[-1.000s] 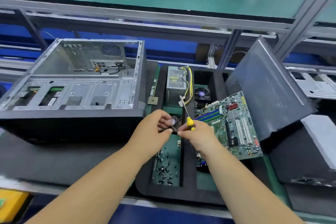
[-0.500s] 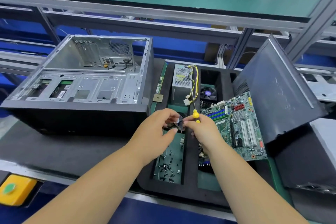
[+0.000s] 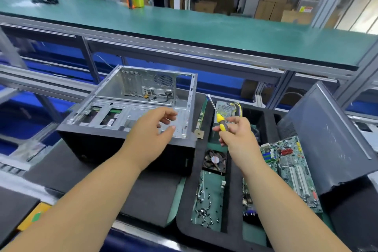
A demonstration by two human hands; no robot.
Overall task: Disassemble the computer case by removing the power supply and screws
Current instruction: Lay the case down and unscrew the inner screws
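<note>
The open metal computer case [image 3: 131,106] lies on its side at centre left, its inside bare. My left hand [image 3: 153,131] hovers over the case's near right corner, fingers loosely spread, holding nothing. My right hand [image 3: 237,135] grips a yellow-handled screwdriver [image 3: 219,120], its shaft pointing up and left. Behind that hand, the grey power supply [image 3: 225,106] with yellow wires sits in the black foam tray [image 3: 233,170]. A small black fan [image 3: 214,159] lies in the tray below my hands. Several loose screws [image 3: 204,208] lie in the tray's green compartment.
A green motherboard [image 3: 290,168] leans in the tray's right side against a dark side panel [image 3: 331,135]. A green conveyor shelf [image 3: 184,24] runs above. A yellow button box [image 3: 34,217] sits at the lower left. A small CPU chip [image 3: 199,134] lies by the case.
The hands have parted; the fan the left hand held now lies in the tray. The left hand moved over the case, the right rose with the screwdriver. The view tilted up.
</note>
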